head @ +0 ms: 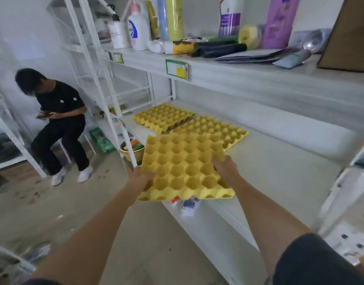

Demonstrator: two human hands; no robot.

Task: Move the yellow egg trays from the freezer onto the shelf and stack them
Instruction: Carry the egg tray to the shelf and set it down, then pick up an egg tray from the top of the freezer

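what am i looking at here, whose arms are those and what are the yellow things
There is only one picture, taken by a wide-angle camera worn on a person's head, looking forward and down. So the two bare arms reaching in from the bottom belong to the wearer; no machine is involved.

The left hand and right hand grip opposite sides of a yellow egg tray, a moulded sheet of cups, holding it in the air at the front edge of a white shelf.

Two more yellow trays already lie on that shelf: the far tray and the near tray, beside each other, not yet neatly stacked.

The upper shelf carries bottles and packets. A seated person in black is at the left.
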